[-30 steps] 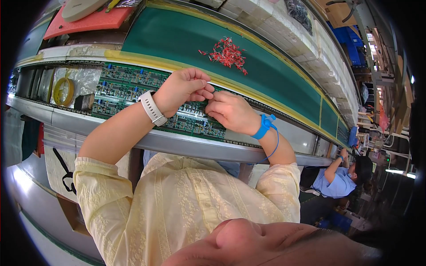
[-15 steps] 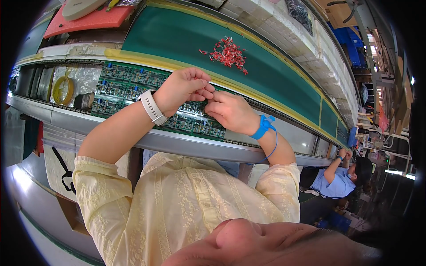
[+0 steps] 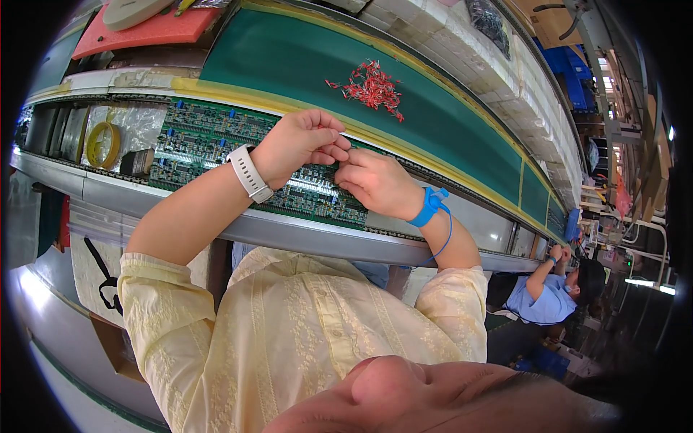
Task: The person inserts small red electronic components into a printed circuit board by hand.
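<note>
Above a green circuit board panel crowded with small parts, both my hands meet with fingertips almost touching. My left hand, with a white watch band at its wrist, has its fingers curled in a pinch. Close against it, my right hand is pinched too, a blue wrist strap with a cord around its wrist. Whatever sits between the fingertips is too small or hidden to make out. Beyond the hands, a loose pile of small red parts with thin wire leads lies on a green mat.
The panel rests between the rails of a conveyor. To its left lies a yellow tape roll near a dark block. Red foam stands at the far left, white foam blocks along the back. A co-worker sits at the right.
</note>
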